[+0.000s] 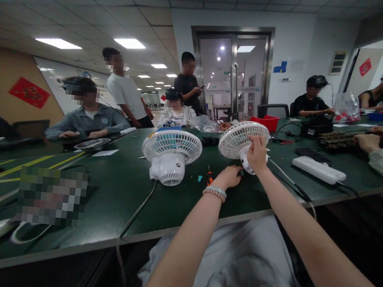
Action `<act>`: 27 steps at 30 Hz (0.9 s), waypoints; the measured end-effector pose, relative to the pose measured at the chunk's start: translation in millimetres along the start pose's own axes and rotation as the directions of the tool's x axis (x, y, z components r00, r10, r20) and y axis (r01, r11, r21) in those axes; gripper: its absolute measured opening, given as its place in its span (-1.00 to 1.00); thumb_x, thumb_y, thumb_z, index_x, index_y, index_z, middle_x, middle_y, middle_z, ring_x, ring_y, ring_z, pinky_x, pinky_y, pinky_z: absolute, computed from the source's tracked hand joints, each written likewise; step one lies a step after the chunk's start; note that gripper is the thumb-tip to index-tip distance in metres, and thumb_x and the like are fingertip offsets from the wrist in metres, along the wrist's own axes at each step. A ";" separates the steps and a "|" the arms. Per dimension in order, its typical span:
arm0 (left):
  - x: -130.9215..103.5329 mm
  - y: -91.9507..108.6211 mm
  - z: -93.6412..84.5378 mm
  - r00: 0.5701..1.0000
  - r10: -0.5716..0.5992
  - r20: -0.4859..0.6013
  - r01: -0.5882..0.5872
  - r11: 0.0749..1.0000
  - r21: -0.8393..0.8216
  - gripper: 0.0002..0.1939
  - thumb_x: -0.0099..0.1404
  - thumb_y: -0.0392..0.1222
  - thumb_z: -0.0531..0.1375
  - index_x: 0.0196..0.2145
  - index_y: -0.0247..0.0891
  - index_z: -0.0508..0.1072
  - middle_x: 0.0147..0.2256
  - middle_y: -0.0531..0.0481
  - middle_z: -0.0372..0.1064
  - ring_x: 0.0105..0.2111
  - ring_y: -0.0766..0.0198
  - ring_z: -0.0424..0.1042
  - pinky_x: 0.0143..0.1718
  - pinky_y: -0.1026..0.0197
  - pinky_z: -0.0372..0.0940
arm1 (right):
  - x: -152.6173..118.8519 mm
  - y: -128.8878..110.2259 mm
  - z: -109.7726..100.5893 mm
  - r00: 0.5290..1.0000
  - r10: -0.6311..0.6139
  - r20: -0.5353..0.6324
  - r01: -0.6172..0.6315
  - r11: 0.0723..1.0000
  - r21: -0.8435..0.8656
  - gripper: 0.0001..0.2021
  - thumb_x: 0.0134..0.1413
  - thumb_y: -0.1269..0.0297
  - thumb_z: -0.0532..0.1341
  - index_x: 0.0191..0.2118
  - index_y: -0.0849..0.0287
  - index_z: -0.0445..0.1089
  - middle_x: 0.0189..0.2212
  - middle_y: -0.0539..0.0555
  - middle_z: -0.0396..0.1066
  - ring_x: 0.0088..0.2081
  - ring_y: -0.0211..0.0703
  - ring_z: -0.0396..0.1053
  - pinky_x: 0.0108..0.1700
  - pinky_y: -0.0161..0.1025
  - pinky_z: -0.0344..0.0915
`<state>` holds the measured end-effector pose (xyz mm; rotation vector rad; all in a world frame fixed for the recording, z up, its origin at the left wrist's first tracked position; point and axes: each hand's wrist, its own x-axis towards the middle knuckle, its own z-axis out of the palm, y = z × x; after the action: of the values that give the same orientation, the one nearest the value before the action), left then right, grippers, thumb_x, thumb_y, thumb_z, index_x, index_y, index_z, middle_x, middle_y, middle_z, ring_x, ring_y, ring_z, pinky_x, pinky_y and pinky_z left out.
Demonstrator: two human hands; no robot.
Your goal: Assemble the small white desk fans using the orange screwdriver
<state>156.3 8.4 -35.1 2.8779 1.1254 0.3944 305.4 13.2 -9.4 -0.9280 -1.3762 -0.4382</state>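
A white electric fan (235, 137) with a round slatted guard stands tilted in front of me. My right hand (258, 152) closes around its motor housing and the rear of the guard. Low beside the fan's base, my left hand (231, 176) has its fingers curled around or against something dark that I cannot make out. A second white fan (171, 157) sits to the left, untouched, its cord running off the front edge. Between the two fans lie an orange-handled screwdriver (210, 178) and a small teal piece (200, 179).
The green table (108, 207) has its front edge close to my lap. A white power strip (318, 170) lies on the right, near another person's hands (368, 141). A red bin (265, 122) and plastic bags (205, 124) stand farther back. Several people sit or stand around the table.
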 end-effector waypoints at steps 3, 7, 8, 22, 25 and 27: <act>-1.4 3.7 1.6 0.999 -0.041 -0.012 0.041 0.999 0.012 -0.61 0.19 -0.22 0.03 -0.02 -0.28 0.31 -0.04 -0.13 0.33 -0.03 0.22 0.30 0.02 0.22 0.16 | -1.5 4.1 -1.5 0.997 0.081 -0.011 -0.081 0.997 0.020 -0.61 -0.17 0.58 -0.05 -0.18 0.19 0.27 -0.31 0.12 0.18 -0.25 -0.13 0.20 -0.13 -0.13 0.23; -4.1 5.5 -0.3 0.997 -0.062 -0.037 0.063 0.998 0.028 -0.64 0.21 -0.16 0.04 -0.04 -0.27 0.34 -0.07 -0.13 0.34 -0.06 0.23 0.31 0.00 0.22 0.17 | -1.7 8.4 -0.8 0.994 0.105 -0.028 -0.103 0.994 0.042 -0.63 -0.21 0.57 -0.03 -0.20 0.20 0.28 -0.37 0.09 0.20 -0.31 -0.15 0.21 -0.20 -0.17 0.23; -4.8 5.8 -1.5 0.997 -0.067 -0.036 0.068 0.997 0.026 -0.64 0.21 -0.16 0.04 -0.05 -0.26 0.35 -0.08 -0.13 0.35 -0.06 0.23 0.32 0.00 0.22 0.18 | -1.7 8.9 -0.1 0.994 0.102 -0.032 -0.101 0.994 0.047 -0.63 -0.21 0.56 -0.03 -0.20 0.21 0.28 -0.38 0.08 0.20 -0.32 -0.15 0.21 -0.22 -0.18 0.23; -6.6 15.3 -12.0 0.986 -0.166 -0.011 0.166 0.986 0.014 -0.72 0.20 -0.15 0.08 -0.14 -0.19 0.41 -0.12 -0.06 0.38 -0.10 0.25 0.35 -0.05 0.24 0.21 | -2.2 11.9 0.7 0.993 0.120 -0.024 -0.119 0.993 0.018 -0.60 -0.25 0.56 -0.03 -0.19 0.19 0.24 -0.38 0.07 0.24 -0.33 -0.16 0.22 -0.21 -0.19 0.24; -5.0 13.7 -10.1 0.985 -0.173 -0.008 0.173 0.985 0.020 -0.73 0.21 -0.15 0.07 -0.15 -0.20 0.42 -0.12 -0.06 0.39 -0.11 0.25 0.35 -0.05 0.25 0.21 | -3.4 13.5 2.3 0.992 0.127 -0.018 -0.127 0.992 0.025 -0.61 -0.26 0.56 -0.02 -0.19 0.20 0.24 -0.39 0.06 0.24 -0.34 -0.17 0.22 -0.23 -0.19 0.24; -3.7 12.6 -8.6 0.982 -0.190 -0.004 0.191 0.982 0.016 -0.73 0.21 -0.16 0.07 -0.16 -0.22 0.43 -0.12 -0.07 0.39 -0.11 0.25 0.36 -0.04 0.25 0.21 | -3.8 14.2 3.0 0.992 0.129 -0.015 -0.128 0.991 0.031 -0.61 -0.26 0.55 -0.02 -0.19 0.21 0.25 -0.40 0.06 0.24 -0.34 -0.17 0.21 -0.23 -0.19 0.23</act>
<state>160.0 -4.0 -26.1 2.7496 1.3952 0.3814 313.4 23.0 -17.5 -0.9798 -1.2956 -0.3266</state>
